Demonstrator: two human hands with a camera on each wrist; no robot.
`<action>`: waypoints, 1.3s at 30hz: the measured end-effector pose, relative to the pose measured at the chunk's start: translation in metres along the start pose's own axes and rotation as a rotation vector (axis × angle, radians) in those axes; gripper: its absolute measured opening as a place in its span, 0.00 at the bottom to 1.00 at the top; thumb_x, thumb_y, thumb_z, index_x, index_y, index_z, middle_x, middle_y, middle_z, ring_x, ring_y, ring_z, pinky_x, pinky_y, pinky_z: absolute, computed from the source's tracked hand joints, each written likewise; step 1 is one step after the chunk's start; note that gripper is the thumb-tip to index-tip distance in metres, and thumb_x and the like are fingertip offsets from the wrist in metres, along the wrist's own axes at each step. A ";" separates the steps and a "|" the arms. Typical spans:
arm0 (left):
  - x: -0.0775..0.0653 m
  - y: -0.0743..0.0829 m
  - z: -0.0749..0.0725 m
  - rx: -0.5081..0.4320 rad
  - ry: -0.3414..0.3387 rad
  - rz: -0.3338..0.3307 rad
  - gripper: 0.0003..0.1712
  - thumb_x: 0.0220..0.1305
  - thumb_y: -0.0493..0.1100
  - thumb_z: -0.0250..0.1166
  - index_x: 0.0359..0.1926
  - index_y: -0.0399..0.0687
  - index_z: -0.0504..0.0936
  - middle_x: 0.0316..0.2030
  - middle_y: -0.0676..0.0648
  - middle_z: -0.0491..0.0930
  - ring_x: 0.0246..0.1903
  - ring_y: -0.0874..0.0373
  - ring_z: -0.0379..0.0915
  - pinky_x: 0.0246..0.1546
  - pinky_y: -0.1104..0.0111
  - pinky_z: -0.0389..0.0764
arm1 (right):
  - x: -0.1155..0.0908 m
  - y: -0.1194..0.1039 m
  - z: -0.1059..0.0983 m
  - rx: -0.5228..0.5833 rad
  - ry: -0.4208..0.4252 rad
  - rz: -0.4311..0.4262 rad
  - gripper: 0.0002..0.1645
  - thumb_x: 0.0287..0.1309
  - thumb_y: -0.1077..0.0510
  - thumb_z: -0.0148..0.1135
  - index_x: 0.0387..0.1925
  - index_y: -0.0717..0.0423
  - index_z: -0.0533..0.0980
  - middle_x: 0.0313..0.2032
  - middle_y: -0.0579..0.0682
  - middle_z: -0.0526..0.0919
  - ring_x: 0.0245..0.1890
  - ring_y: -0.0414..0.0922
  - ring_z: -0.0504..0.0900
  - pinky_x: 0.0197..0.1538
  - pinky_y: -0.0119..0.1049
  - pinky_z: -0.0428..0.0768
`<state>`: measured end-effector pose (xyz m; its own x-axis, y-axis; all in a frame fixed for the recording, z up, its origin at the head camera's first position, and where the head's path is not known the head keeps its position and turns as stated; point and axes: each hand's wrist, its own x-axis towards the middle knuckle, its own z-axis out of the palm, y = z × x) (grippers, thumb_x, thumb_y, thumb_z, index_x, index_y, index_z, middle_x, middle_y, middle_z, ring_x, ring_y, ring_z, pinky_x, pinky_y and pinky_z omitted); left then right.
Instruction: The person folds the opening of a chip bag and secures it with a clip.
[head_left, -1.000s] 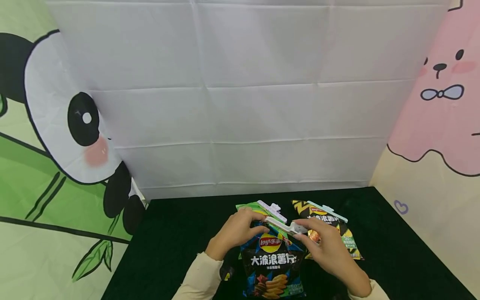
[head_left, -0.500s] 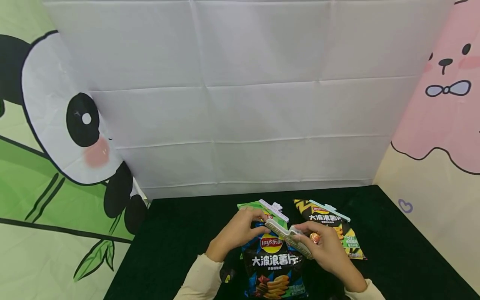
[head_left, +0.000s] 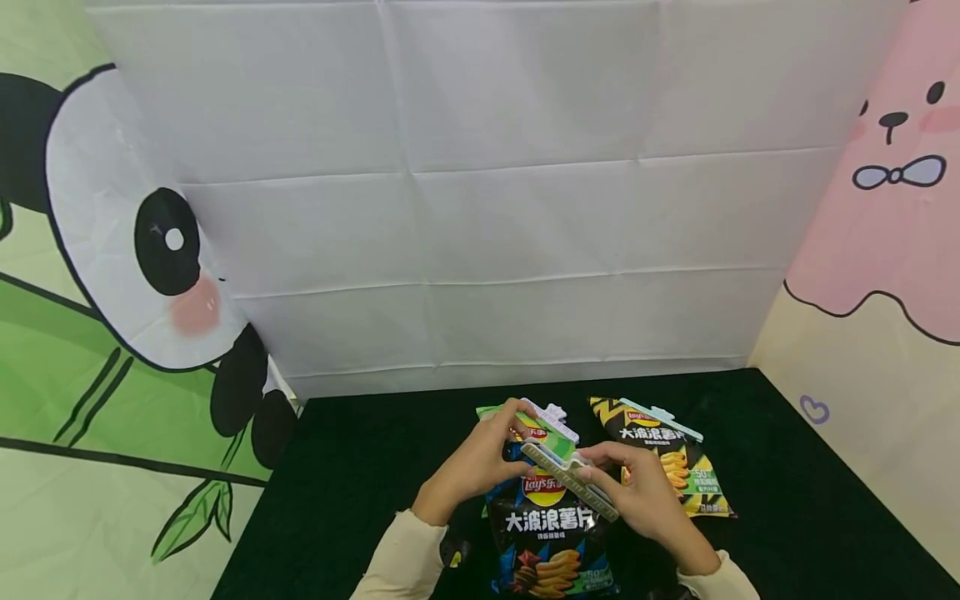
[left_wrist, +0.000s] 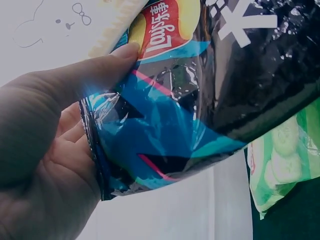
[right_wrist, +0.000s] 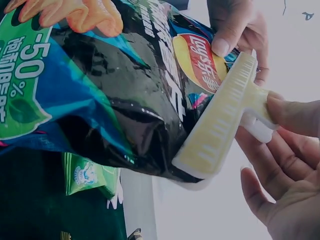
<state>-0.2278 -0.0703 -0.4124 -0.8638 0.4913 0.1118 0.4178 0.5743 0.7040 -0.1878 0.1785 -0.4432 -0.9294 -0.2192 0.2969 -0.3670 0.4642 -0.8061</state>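
Observation:
A black and blue chip bag (head_left: pixel 551 533) stands in front of the person, its printed front facing them. The left hand (head_left: pixel 480 450) pinches the top corner of the bag, with the thumb on the front and the other fingers behind. In the right hand (head_left: pixel 641 487), thumb and fingers grip the handle of a pale yellow bag clip (right_wrist: pixel 220 120). The clip's long ridged bar lies across the bag's top edge, slanting down to the right in the head view. In the right wrist view, the left thumb is close to the far end of the bar.
Behind stands a green chip bag (left_wrist: pixel 285 155) with a lavender clip (head_left: pixel 551 419) on its top. To the right lies a yellow and black chip bag (head_left: pixel 675 454) with a pale blue clip (head_left: pixel 663 419). A dark green cloth (head_left: pixel 360 467) covers the table, with a white backdrop (head_left: pixel 480 250) behind.
The clip has turned so its ridged bar faces the person, and it has come down over the top of the bag. The left fingers have shifted slightly on the bag.

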 end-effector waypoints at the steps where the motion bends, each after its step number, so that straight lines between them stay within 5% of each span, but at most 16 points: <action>1: 0.000 0.000 0.000 -0.002 0.001 -0.001 0.39 0.59 0.39 0.75 0.66 0.56 0.63 0.52 0.47 0.78 0.54 0.51 0.79 0.54 0.59 0.84 | 0.000 0.000 0.000 -0.001 -0.004 0.008 0.09 0.61 0.52 0.69 0.44 0.42 0.85 0.34 0.38 0.88 0.36 0.32 0.80 0.46 0.34 0.78; 7: -0.002 -0.001 0.002 0.028 0.017 0.009 0.44 0.59 0.40 0.75 0.72 0.55 0.61 0.52 0.47 0.80 0.54 0.50 0.78 0.57 0.53 0.82 | -0.001 -0.002 0.004 -0.029 -0.027 0.087 0.14 0.62 0.50 0.69 0.49 0.42 0.83 0.37 0.40 0.87 0.38 0.33 0.80 0.48 0.33 0.76; 12: -0.012 -0.011 -0.001 0.037 0.063 0.001 0.42 0.62 0.51 0.73 0.72 0.59 0.62 0.52 0.49 0.82 0.52 0.51 0.80 0.54 0.53 0.82 | -0.002 -0.001 0.006 -0.033 -0.032 0.111 0.15 0.64 0.50 0.67 0.52 0.41 0.81 0.38 0.40 0.87 0.40 0.35 0.79 0.49 0.33 0.76; 16: -0.032 -0.028 0.002 -0.088 0.151 -0.089 0.44 0.63 0.58 0.70 0.73 0.61 0.57 0.58 0.47 0.80 0.53 0.51 0.77 0.53 0.53 0.79 | -0.003 0.000 0.008 -0.002 -0.039 0.119 0.15 0.65 0.49 0.66 0.53 0.41 0.81 0.39 0.41 0.87 0.40 0.35 0.79 0.48 0.33 0.76; 20: -0.058 -0.045 0.022 -0.241 0.191 -0.244 0.48 0.63 0.60 0.69 0.75 0.57 0.53 0.63 0.41 0.74 0.56 0.49 0.74 0.55 0.53 0.78 | -0.004 0.001 0.008 0.026 -0.040 0.143 0.15 0.66 0.48 0.65 0.53 0.40 0.81 0.40 0.43 0.86 0.41 0.37 0.79 0.49 0.33 0.77; 27: -0.086 -0.066 0.070 -0.405 0.036 -0.408 0.54 0.58 0.60 0.73 0.74 0.43 0.56 0.62 0.39 0.75 0.56 0.48 0.77 0.56 0.47 0.79 | -0.007 0.003 0.011 0.111 -0.026 0.175 0.17 0.67 0.49 0.63 0.55 0.45 0.80 0.42 0.48 0.86 0.40 0.40 0.80 0.46 0.32 0.79; 31: -0.089 -0.073 0.085 -0.489 -0.026 -0.397 0.53 0.59 0.58 0.73 0.76 0.42 0.58 0.61 0.41 0.78 0.53 0.49 0.79 0.55 0.48 0.80 | -0.009 0.005 0.013 0.158 -0.018 0.193 0.18 0.68 0.50 0.63 0.56 0.49 0.79 0.42 0.50 0.85 0.40 0.39 0.80 0.46 0.31 0.80; 39: -0.091 -0.076 0.088 -0.530 -0.064 -0.340 0.45 0.60 0.54 0.73 0.72 0.45 0.66 0.60 0.39 0.79 0.54 0.46 0.81 0.55 0.47 0.81 | -0.029 0.024 0.020 0.251 -0.020 0.389 0.23 0.63 0.51 0.68 0.56 0.56 0.78 0.46 0.52 0.86 0.42 0.40 0.82 0.46 0.31 0.81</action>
<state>-0.1557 -0.1007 -0.5381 -0.8984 0.3857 -0.2101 -0.0880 0.3106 0.9465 -0.1687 0.1793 -0.4813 -0.9944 -0.0872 -0.0599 0.0318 0.2939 -0.9553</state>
